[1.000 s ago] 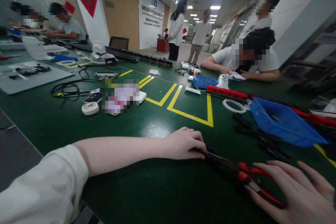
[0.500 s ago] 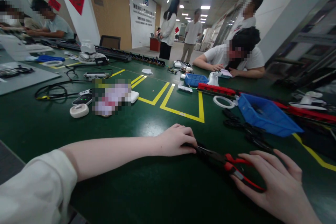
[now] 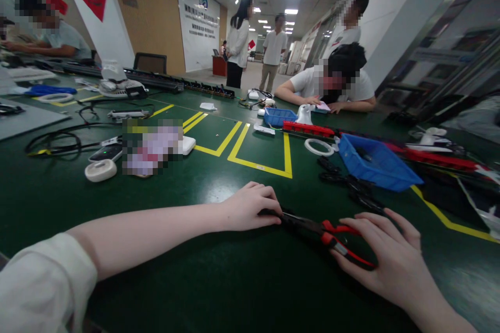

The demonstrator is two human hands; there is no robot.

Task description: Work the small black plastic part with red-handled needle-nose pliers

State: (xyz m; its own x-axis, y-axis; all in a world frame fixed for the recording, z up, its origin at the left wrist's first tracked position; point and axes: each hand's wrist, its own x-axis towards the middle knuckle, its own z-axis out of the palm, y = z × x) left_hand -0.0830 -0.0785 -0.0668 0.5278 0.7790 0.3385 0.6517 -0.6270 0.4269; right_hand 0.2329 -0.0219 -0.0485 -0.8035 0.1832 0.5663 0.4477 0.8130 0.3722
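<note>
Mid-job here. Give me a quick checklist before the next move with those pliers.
1. Pliers in the right hand: ok, between thumb and fingers.
2. Handles spread: ok, they stand apart.
3. Left hand well away from the plier nose: not ok, its fingertips are right at the nose end.
4. What the nose grips: cannot tell, the left fingers hide its end.
5. Right fingers free of the black cables: cannot tell, they overlap or nearly meet in this view.
6. Large blue bin apart from both hands: ok.
</note>
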